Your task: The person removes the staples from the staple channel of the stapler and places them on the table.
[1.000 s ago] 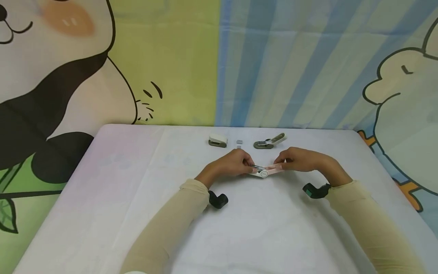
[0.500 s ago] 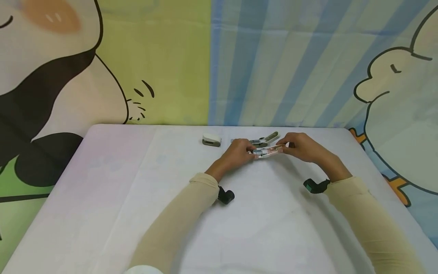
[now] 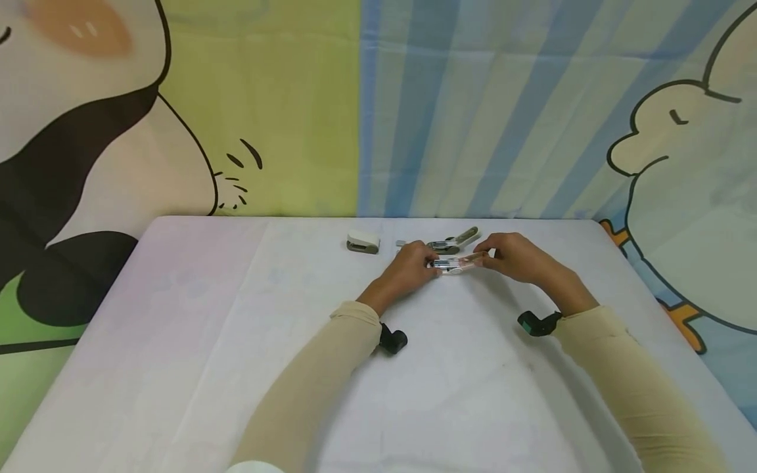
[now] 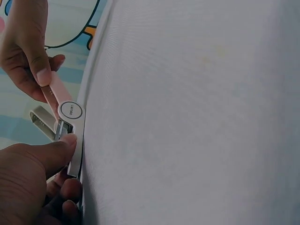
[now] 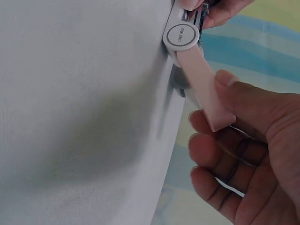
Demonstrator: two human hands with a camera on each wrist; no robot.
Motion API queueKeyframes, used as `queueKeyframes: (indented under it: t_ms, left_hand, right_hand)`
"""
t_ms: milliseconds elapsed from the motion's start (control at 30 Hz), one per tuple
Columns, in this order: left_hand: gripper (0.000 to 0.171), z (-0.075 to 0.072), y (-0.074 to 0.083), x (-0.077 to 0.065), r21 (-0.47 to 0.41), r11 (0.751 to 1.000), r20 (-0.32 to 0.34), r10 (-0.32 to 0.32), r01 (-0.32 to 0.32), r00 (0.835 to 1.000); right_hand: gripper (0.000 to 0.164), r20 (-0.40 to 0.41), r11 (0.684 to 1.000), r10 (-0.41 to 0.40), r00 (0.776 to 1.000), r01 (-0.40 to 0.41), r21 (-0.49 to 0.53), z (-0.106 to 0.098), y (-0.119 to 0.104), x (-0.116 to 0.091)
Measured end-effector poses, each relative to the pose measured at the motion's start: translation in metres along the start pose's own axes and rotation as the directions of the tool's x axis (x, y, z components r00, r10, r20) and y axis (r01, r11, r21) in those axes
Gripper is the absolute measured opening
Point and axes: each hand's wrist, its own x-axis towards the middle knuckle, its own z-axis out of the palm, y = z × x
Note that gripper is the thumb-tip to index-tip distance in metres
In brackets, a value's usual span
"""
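A pink and white stapler (image 3: 454, 264), swung wide at its round hinge, is between both hands just above the table. My left hand (image 3: 411, 263) pinches its white base, with the thumb (image 4: 65, 145) near the metal staple channel. On the other side, my right hand (image 3: 513, 257) pinches the pink top arm (image 5: 204, 86) between thumb and fingers. Right behind it lies a green stapler (image 3: 469, 236), also swung wide and partly covered by the held one in the head view.
A closed white and green stapler (image 3: 363, 243) stands left of the hands. A small grey block (image 3: 400, 243), like a strip of staples, lies beside my left hand. The table's (image 3: 296, 361) far edge runs close behind, against a printed cloth backdrop (image 3: 426, 131).
Both hands have carried the pink and white stapler farther back, near the green one, and tilted it so its inside faces up more. Over the last half second it has barely moved.
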Motion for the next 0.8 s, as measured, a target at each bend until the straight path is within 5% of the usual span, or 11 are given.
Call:
queueKeyframes:
  t_ms: [400, 800]
  left_hand:
    - [0.024, -0.006, -0.003, 0.001, -0.083, 0.993, 0.056, -0.081, 0.085, 0.995]
    - [0.032, -0.004, -0.004, -0.003, -0.095, 0.993, 0.028, -0.074, 0.077, 0.997]
  right_hand:
    - [0.030, 0.018, 1.000, -0.013, 1.000, 0.013, -0.003, 0.001, -0.005, 0.003]
    - [0.028, -0.039, 0.999, -0.035, 0.999, 0.034, -0.027, -0.014, -0.007, 0.003]
